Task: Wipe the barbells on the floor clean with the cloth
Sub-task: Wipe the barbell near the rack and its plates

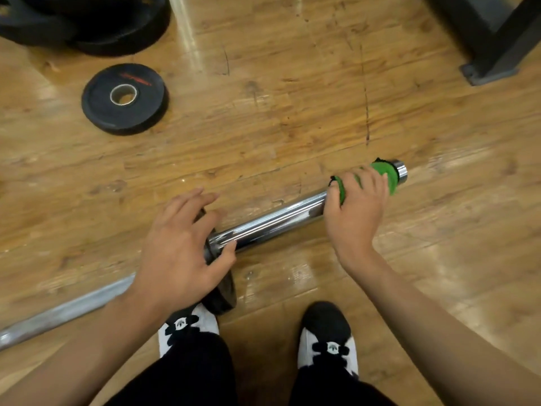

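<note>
Wooden floor [292,98], chrome barbell [272,224] lying across it lower-left to upper-right; we are wiping its sleeve.
We are steadying the mounted plate [225,291] with our left hand [181,247], fingers spread; our right hand [355,206] is curling round the green cloth [386,174] on the sleeve, with the bare end cap [400,171] just past it.

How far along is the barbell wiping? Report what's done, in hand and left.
Done: the barbell shines along the chrome stretch between the hands, so that part looks wiped. In hand: the right hand grips the green cloth round its far end, while the left hand rests on the plate. Left: probably the thin bar at lower left, which looks duller.
</note>
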Available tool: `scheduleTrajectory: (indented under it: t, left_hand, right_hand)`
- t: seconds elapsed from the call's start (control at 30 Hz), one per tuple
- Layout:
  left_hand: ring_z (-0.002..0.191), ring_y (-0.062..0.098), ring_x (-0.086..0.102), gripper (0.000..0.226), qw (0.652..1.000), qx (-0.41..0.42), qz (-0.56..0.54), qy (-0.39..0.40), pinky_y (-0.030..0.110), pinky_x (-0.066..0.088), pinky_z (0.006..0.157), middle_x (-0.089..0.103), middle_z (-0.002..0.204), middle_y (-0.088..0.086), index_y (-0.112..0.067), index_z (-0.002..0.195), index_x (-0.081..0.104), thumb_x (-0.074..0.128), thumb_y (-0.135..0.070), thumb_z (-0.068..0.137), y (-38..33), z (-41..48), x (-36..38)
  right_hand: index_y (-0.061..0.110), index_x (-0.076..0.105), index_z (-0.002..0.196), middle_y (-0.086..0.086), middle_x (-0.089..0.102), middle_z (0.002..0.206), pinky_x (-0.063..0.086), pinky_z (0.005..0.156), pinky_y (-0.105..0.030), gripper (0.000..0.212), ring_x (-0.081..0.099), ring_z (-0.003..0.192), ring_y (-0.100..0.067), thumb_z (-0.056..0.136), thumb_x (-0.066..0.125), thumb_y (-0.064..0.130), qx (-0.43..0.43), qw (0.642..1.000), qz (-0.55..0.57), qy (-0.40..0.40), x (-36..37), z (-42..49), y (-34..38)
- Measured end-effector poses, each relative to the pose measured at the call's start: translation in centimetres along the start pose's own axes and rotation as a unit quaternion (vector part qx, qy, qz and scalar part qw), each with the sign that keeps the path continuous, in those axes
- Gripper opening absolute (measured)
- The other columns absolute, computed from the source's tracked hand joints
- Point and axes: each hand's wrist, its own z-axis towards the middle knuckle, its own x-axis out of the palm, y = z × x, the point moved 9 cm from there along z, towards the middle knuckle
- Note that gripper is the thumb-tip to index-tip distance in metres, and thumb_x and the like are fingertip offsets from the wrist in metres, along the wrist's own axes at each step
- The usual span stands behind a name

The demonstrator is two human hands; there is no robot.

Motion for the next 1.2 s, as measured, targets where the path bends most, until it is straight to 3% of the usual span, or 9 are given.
scheduleTrajectory:
  t: [0.1, 0.17, 0.23, 0.43, 0.57, 0.7, 0.83, 1.0, 1.2]
  left_hand:
    - [0.142, 0.037, 0.048, 0.06, 1.0, -0.011, -0.011, 0.014, 0.055, 0.041, 0.115, 0.06, 0.144, 0.014, -0.006, 0.124, 0.073, 0.05, -0.051, 0.091, 0.7, 0.5, 0.1]
    - [0.143, 0.037, 0.047, 0.063, 0.999, -0.016, -0.012, 0.024, 0.053, 0.04, 0.115, 0.057, 0.147, 0.014, -0.008, 0.129, 0.071, 0.05, -0.052, 0.09, 1.3, 0.9, 0.1]
    - [0.143, 0.038, 0.046, 0.063, 0.999, -0.013, -0.009, 0.032, 0.054, 0.039, 0.115, 0.055, 0.149, 0.015, -0.008, 0.13, 0.07, 0.05, -0.053, 0.09, 1.6, 1.4, 0.1]
    - [0.152, 0.032, 0.034, 0.06, 0.998, 0.0, -0.045, 0.044, 0.037, 0.022, 0.12, 0.05, 0.156, 0.008, -0.017, 0.126, 0.074, 0.055, -0.056, 0.086, 1.6, 2.6, -0.2]
    - [0.154, 0.03, 0.03, 0.062, 0.996, -0.009, -0.069, 0.064, 0.026, 0.014, 0.122, 0.05, 0.156, 0.008, -0.019, 0.128, 0.073, 0.054, -0.061, 0.086, 2.1, 4.5, 0.0]
    - [0.154, 0.031, 0.029, 0.062, 0.992, -0.011, -0.096, 0.076, 0.025, 0.012, 0.123, 0.051, 0.154, 0.009, -0.017, 0.13, 0.071, 0.052, -0.06, 0.089, 2.7, 5.3, -0.1]
    - [0.154, 0.025, 0.029, 0.064, 0.988, 0.001, -0.133, 0.078, 0.018, 0.012, 0.122, 0.048, 0.156, 0.008, -0.014, 0.138, 0.065, 0.047, -0.059, 0.096, 3.8, 5.8, -0.3]
    - [0.145, 0.029, 0.042, 0.072, 0.99, 0.002, -0.107, 0.094, 0.046, 0.035, 0.117, 0.049, 0.154, 0.011, -0.01, 0.142, 0.06, 0.034, -0.064, 0.103, 5.7, 6.0, -1.3]
    - [0.141, 0.039, 0.044, 0.068, 0.989, -0.032, -0.015, 0.142, 0.054, 0.037, 0.111, 0.048, 0.156, 0.018, -0.009, 0.148, 0.055, 0.028, -0.055, 0.106, 6.3, 4.3, -6.0]
  right_hand:
    - [0.013, 0.073, 0.109, -0.011, 0.067, 0.108, 0.028, 0.121, -0.052, 0.032, 0.058, 0.112, -0.031, 0.096, 0.049, 0.029, -0.144, 0.984, 0.039, 0.094, 2.7, -4.8, 8.6]
    - [0.015, 0.069, 0.122, -0.01, 0.066, 0.117, 0.029, 0.121, -0.046, 0.034, 0.056, 0.116, -0.029, 0.1, 0.051, 0.032, -0.311, 0.937, 0.069, 0.147, 3.3, -7.8, 12.9]
    - [0.014, 0.067, 0.129, -0.012, 0.065, 0.121, 0.033, 0.116, -0.045, 0.038, 0.057, 0.117, -0.031, 0.101, 0.053, 0.035, -0.398, 0.905, 0.044, 0.142, 3.3, -7.1, 12.0]
    - [0.006, 0.072, 0.117, -0.016, 0.068, 0.118, 0.032, 0.117, -0.051, 0.034, 0.06, 0.121, -0.037, 0.101, 0.052, 0.028, -0.194, 0.981, 0.01, 0.029, 0.3, 2.0, -1.2]
    - [0.006, 0.073, 0.112, -0.018, 0.067, 0.115, 0.025, 0.123, -0.051, 0.035, 0.056, 0.124, -0.038, 0.098, 0.051, 0.029, -0.088, 0.996, 0.018, 0.026, 1.3, 2.4, 0.6]
    - [0.01, 0.073, 0.105, -0.013, 0.066, 0.104, 0.034, 0.116, -0.054, 0.028, 0.059, 0.107, -0.037, 0.099, 0.054, 0.029, -0.19, 0.98, 0.03, 0.049, 3.1, -1.7, 7.6]
    - [0.01, 0.075, 0.1, -0.012, 0.068, 0.099, 0.04, 0.104, -0.052, 0.03, 0.061, 0.096, -0.037, 0.101, 0.055, 0.033, -0.19, 0.981, 0.033, 0.002, 3.7, -1.6, 9.1]
    - [0.007, 0.07, 0.097, -0.016, 0.059, 0.093, 0.038, 0.086, -0.045, 0.042, 0.052, 0.093, -0.033, 0.104, 0.053, 0.045, -0.169, 0.984, 0.06, 0.01, 3.7, -0.6, 10.6]
    - [0.005, 0.062, 0.097, -0.014, 0.049, 0.092, 0.038, 0.074, -0.044, 0.04, 0.048, 0.088, -0.032, 0.098, 0.052, 0.044, -0.169, 0.974, 0.061, 0.138, -0.1, 0.2, 16.3]
